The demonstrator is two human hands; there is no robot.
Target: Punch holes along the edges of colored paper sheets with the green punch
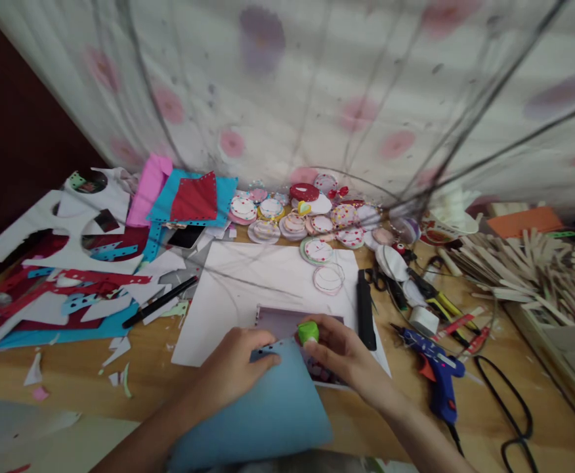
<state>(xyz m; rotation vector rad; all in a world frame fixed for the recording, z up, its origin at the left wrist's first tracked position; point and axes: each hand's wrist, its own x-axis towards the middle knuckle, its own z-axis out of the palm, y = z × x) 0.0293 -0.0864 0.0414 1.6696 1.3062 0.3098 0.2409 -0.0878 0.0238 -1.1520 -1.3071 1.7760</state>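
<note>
My left hand (233, 371) pinches the top edge of a light blue paper sheet (268, 414) that slopes toward me. A row of small punched holes runs along that edge. My right hand (346, 355) grips a small green hole punch (308, 332) set on the sheet's upper right corner. Under both hands lies a white sheet (228, 295) with a mauve card (277, 320) on it.
Paper scraps in red, blue and white (71, 282) cover the left of the wooden table. Round decorated paper discs (292, 220) line the back. A black pen (159, 302), a black knife (365, 309), a blue glue gun (438, 374), scissors and craft sticks (514, 263) lie nearby.
</note>
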